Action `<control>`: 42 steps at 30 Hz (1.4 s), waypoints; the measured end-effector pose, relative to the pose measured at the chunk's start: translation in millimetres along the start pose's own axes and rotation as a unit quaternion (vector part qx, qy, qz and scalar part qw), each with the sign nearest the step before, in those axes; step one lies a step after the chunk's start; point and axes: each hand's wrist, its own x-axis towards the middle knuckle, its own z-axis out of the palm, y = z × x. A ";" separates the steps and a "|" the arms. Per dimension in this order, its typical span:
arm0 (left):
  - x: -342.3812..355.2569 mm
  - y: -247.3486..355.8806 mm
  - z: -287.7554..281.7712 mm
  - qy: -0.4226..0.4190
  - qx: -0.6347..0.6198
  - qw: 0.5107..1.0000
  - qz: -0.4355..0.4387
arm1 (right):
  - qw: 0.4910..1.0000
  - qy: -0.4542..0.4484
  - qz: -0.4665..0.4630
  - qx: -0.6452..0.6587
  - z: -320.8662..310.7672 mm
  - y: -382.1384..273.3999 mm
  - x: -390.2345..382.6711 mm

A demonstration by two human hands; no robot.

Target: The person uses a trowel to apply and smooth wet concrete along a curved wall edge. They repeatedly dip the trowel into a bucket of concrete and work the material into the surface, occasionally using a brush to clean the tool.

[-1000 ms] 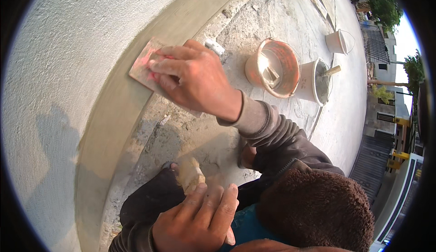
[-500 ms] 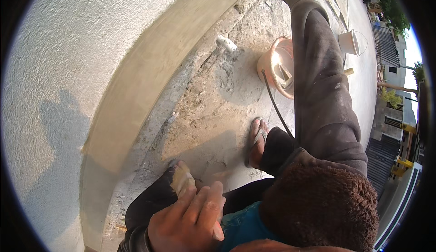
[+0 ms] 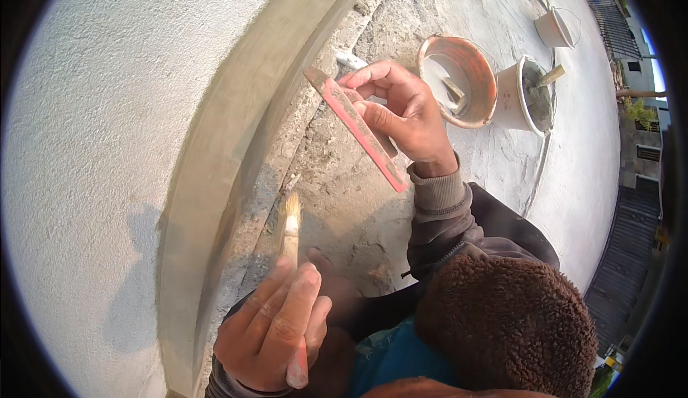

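Observation:
My left hand (image 3: 271,330), low in the view, is closed around a paintbrush (image 3: 290,237) with pale bristles and a red-ended handle. The bristles point away from me, beside the smooth plastered band (image 3: 197,183) along the wall's foot. In the middle, my right hand (image 3: 405,111) grips a plastering float (image 3: 358,134) by its handle. This float is long and flat with a pink edge, grey with mortar, and tilted. Its far end comes close to the band; whether they touch I cannot tell.
An orange bucket (image 3: 493,82) holds pale liquid and a tool. Right of it stands a bucket of grey mortar (image 3: 510,100) with a wooden handle sticking out; a white pail (image 3: 553,31) is farther off. The rough white wall (image 3: 93,111) rises at left. Broken ground (image 3: 344,211) runs beside the band.
My right hand has come back from the far top edge to the middle, bringing the float into view. My left hand has turned, and its brush now shows. The view has shifted, revealing the mortar bucket.

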 end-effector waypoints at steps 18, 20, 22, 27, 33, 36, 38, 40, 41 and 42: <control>-14.6 -11.6 13.2 0.033 -0.058 0.997 0.027 | 0.895 0.407 -0.105 0.147 22.3 102.8 111.6; -19.0 -15.0 14.5 0.048 -0.049 0.997 0.035 | 0.907 0.392 -0.058 0.144 38.5 113.8 100.6; -19.2 -16.5 16.0 0.046 -0.044 0.997 0.032 | 0.919 0.378 -0.036 0.104 73.1 146.5 70.8; -9.4 -9.7 9.7 0.011 -0.020 1.000 0.009 | 0.942 0.297 0.093 0.127 177.0 200.9 -34.7; -14.3 1.1 8.9 0.013 -0.003 0.998 -0.067 | 0.864 0.456 -0.085 0.195 -16.1 120.1 121.4; -15.4 0.7 7.2 0.009 -0.024 0.996 -0.087 | 0.869 0.440 -0.107 0.198 -41.4 117.2 151.9; -23.0 1.9 2.9 0.026 0.026 0.999 -0.034 | 0.874 0.446 -0.129 0.143 1.6 138.2 149.7; -26.3 1.7 0.2 0.016 0.040 0.999 -0.030 | 0.911 0.395 -0.063 0.102 87.3 149.2 85.1; -22.8 3.0 -3.3 -0.004 0.032 0.998 -0.054 | 0.942 0.332 -0.009 0.053 124.0 161.4 47.8; -14.6 -5.9 9.5 -0.022 -0.012 0.998 -0.051 | 0.949 0.313 -0.005 0.030 128.8 180.4 13.1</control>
